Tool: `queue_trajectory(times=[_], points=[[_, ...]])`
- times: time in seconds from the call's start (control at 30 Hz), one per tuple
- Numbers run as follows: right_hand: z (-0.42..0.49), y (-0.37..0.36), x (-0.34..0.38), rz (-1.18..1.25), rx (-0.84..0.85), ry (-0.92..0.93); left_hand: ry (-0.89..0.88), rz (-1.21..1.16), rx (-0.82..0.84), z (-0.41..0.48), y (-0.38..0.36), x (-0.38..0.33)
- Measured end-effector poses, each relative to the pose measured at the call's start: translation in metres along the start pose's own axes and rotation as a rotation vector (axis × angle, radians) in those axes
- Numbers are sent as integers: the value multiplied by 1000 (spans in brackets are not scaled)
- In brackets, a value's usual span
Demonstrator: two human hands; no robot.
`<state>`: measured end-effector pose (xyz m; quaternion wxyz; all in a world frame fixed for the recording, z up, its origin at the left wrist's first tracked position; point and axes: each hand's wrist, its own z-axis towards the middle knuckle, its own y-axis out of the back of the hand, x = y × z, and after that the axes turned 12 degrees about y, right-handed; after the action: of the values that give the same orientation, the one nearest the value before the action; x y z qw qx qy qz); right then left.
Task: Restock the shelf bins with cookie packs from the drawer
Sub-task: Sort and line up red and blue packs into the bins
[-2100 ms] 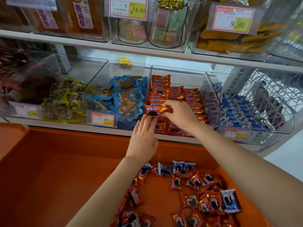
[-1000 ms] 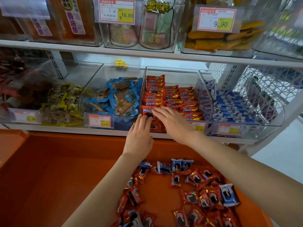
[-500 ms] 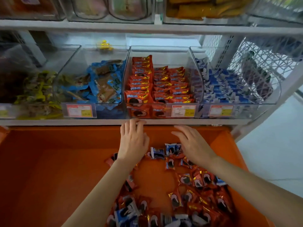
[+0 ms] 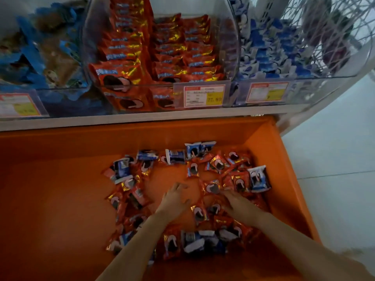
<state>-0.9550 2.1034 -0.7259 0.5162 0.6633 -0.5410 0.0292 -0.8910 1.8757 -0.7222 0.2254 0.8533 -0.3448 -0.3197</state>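
1. Layout. The shelf (image 4: 142, 118) runs across the far side and carries clear bins. The middle bin (image 4: 231, 37) holds rows of red cookie packs. The right bin (image 4: 324, 77) holds blue ones. The orange drawer (image 4: 50, 189) stands open on the near side, below the shelf.

2. Stock. Loose red packs (image 4: 213, 187) and blue packs (image 4: 258, 178) lie mixed on the right half of the drawer floor. The left half is bare.

3. Hands. Both hands are down in the drawer among the packs.
- My left hand (image 4: 175, 198) sits over bare floor just left of a red pack, fingers loosely curled and holding nothing.
- My right hand (image 4: 236, 203) lies on the red packs with fingers stretched forward. No closed grip shows.

4. Step in hand, as I judge it: picking up the next packs.

5. Next move:
- Close the fingers on red packs only.
- Leave the blue ones that lie touching them.
- Lift the red packs to the middle bin.
- Set them in line with the rows already there.
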Motion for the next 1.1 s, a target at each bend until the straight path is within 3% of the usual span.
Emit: queue_trajectory(times=[0.2, 0.4, 0.7, 0.83, 0.97, 1.1], points=[[12, -21, -20, 148, 38, -85, -53, 70, 213, 19, -27, 1], [23, -32, -25, 204, 56, -159, 58, -8, 331, 33, -49, 4], [27, -30, -35, 236, 37, -229, -3, 51, 347, 38, -65, -5], [26, -30, -29, 167, 112, -186, -18, 110, 355, 33, -70, -6], [24, -24, -20, 55, 138, -135, -11, 82, 357, 29, -61, -1], [22, -6, -6, 162, 53, -108, 37, -19, 287, 24, -38, 3]])
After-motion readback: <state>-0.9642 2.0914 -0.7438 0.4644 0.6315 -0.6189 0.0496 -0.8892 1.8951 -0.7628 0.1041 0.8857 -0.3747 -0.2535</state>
